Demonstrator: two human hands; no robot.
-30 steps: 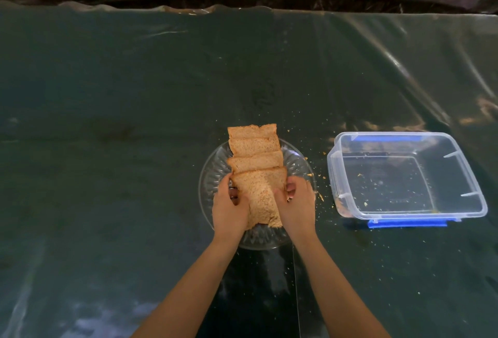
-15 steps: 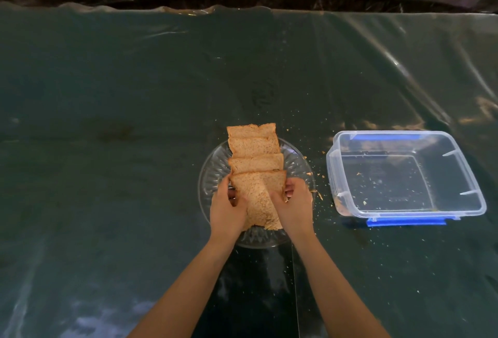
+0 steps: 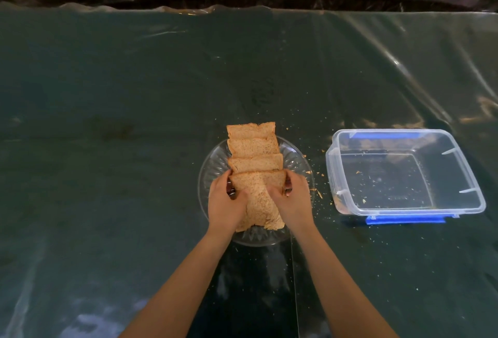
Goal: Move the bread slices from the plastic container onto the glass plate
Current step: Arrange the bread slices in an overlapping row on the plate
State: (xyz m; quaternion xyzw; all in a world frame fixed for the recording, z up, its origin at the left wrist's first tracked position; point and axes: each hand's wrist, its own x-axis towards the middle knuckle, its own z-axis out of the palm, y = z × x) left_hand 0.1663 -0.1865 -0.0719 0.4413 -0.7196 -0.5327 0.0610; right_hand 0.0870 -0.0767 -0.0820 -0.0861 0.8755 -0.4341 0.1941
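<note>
From the head camera, I see my left hand (image 3: 227, 203) and right hand (image 3: 293, 201) both pressed against the nearest of the bread slices (image 3: 256, 173), one on each side edge, fingers (image 3: 231, 191) curled and clamped on that slice. Compared with half a second ago, both hands have crept slightly inward over the slice's face, covering more of it; the row behind has not shifted. Four slices lie overlapping like shingles on the glass plate (image 3: 215, 165), the farthest one hanging past the plate's far rim. The plastic container (image 3: 404, 173) sits to the right of the plate, apart from it, in the same spot as before, holding only crumbs, with its blue lid (image 3: 405, 219) showing under the near edge. Crumbs (image 3: 318, 192) are scattered on the tabletop (image 3: 107, 149) between plate and container.

My palms hide the lower corners of the held slice, and I cannot tell whether its near edge touches the plate or is lifted. The fingertips are tucked under the bread and mostly hidden. The plants along the top edge are cut off.
</note>
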